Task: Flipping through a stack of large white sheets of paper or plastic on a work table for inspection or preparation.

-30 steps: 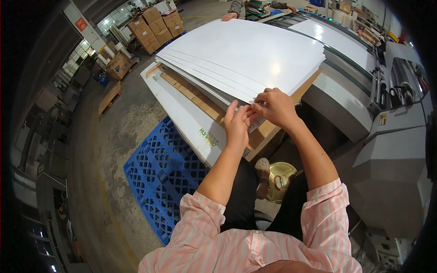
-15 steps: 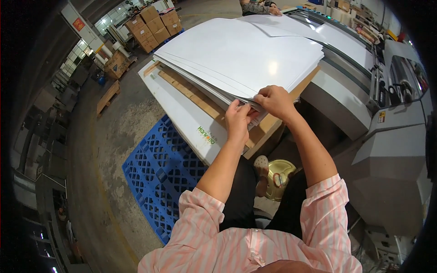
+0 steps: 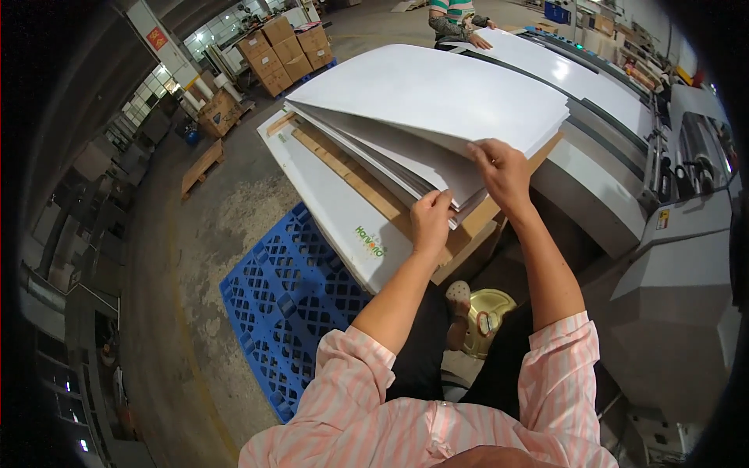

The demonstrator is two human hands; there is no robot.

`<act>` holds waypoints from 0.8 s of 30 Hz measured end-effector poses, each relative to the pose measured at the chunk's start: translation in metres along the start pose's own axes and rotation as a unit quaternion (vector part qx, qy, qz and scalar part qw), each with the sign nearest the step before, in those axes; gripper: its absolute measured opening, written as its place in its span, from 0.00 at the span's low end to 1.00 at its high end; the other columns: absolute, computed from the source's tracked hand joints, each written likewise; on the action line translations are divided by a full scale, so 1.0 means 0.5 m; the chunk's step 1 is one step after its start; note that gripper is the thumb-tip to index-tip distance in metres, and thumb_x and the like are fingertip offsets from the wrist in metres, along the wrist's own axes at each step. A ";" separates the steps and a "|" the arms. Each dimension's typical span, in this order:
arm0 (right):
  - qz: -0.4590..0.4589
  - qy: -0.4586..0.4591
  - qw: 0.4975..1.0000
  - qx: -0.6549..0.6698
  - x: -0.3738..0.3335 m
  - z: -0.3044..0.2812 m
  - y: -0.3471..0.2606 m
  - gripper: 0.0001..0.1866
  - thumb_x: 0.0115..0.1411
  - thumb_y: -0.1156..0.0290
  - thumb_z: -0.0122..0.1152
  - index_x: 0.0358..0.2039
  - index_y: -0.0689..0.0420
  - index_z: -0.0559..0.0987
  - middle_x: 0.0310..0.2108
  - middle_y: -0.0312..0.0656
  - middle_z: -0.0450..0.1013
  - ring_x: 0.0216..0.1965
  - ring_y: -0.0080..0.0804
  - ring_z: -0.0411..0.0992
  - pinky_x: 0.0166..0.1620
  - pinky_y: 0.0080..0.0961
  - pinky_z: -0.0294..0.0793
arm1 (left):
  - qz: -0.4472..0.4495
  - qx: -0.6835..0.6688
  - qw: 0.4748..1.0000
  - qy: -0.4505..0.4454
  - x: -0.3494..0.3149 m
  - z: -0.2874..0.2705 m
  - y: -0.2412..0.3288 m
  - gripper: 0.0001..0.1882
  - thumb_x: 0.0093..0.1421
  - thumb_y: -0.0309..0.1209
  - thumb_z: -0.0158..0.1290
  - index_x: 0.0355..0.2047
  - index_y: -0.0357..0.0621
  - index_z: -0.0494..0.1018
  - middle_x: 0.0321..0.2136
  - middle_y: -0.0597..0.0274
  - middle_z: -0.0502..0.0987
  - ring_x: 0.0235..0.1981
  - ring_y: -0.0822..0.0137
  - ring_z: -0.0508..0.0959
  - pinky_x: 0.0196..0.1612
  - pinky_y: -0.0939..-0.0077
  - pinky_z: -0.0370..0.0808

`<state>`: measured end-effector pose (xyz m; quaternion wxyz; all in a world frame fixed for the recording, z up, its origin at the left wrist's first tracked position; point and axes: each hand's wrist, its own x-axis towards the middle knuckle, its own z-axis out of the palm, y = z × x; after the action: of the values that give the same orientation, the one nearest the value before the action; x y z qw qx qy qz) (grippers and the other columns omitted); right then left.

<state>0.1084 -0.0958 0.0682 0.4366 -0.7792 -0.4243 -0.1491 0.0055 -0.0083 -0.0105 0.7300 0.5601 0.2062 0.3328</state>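
Since the prev. frame, our R hand (image 3: 503, 175) has come up w/ the near end of the top sheet (image 3: 425, 86), opening a wedge-shaped gap above the lower sheets (image 3: 441, 160). Also, the co-worker's sheet (image 3: 546, 64) no longer overlaps our stack; it's now on the machine (image 3: 597, 183).

L to R: cardboard boxes (image 3: 281, 58) stand in the bg; the blue pallet (image 3: 292, 304) lies on the floor. Next comes the white board (image 3: 335, 214) w/ a wooden strip (image 3: 343, 168) along our pile's L side. Top sheet is on the pile, far end resting, near end raised & bowed.

Our L hand (image 3: 431, 222) is at the pile's near corner, lower than the R; thumb & fingers are close together there, but we can't tell if they grip any sheets. R hand has a narrow pinch on the top sheet's edge. We judge that sheet parted from the rest at our end, approx. ready to handle singly; farther back we can't tell. Far R, past the pile, the co-worker's hand (image 3: 479, 41) is by the sheet on the machine.
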 end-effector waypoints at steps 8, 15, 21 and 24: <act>-0.103 -0.067 0.990 -0.073 -0.015 -0.013 0.002 0.07 0.52 0.65 0.56 0.24 0.54 0.78 0.23 0.37 0.71 0.31 0.35 0.69 0.31 0.32 0.70 | -0.007 -0.048 0.999 -0.012 -0.008 0.008 0.010 0.05 0.56 0.25 0.47 0.24 0.40 0.70 0.22 0.69 0.69 0.21 0.79 0.65 0.26 0.85 0.66; -0.122 -0.127 0.974 -0.144 -0.033 0.006 0.015 0.10 0.52 0.62 0.55 0.23 0.54 0.78 0.24 0.39 0.71 0.32 0.38 0.69 0.32 0.34 0.70 | -0.002 -0.067 0.997 -0.030 -0.002 0.006 0.000 0.08 0.59 0.31 0.45 0.27 0.40 0.68 0.23 0.67 0.70 0.24 0.77 0.70 0.30 0.81 0.70; -0.246 -0.070 0.960 -0.114 -0.032 -0.011 -0.014 0.08 0.49 0.63 0.56 0.24 0.53 0.77 0.23 0.37 0.69 0.32 0.35 0.67 0.31 0.30 0.71 | -0.046 -0.137 0.989 -0.042 -0.015 0.008 0.031 0.17 0.63 0.41 0.42 0.41 0.40 0.67 0.30 0.62 0.73 0.31 0.73 0.75 0.33 0.78 0.74; -0.212 -0.057 0.963 -0.155 -0.031 0.016 -0.003 0.07 0.47 0.64 0.59 0.25 0.53 0.78 0.23 0.36 0.68 0.30 0.34 0.68 0.30 0.28 0.70 | -0.032 -0.148 0.989 -0.004 -0.010 0.019 0.016 0.15 0.62 0.36 0.44 0.43 0.37 0.67 0.28 0.63 0.73 0.28 0.75 0.73 0.30 0.80 0.73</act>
<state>0.0971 -0.0973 0.0553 0.2438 -0.7371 -0.5753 -0.2574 0.0064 -0.0168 -0.0004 0.8156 0.4407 0.1697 0.3344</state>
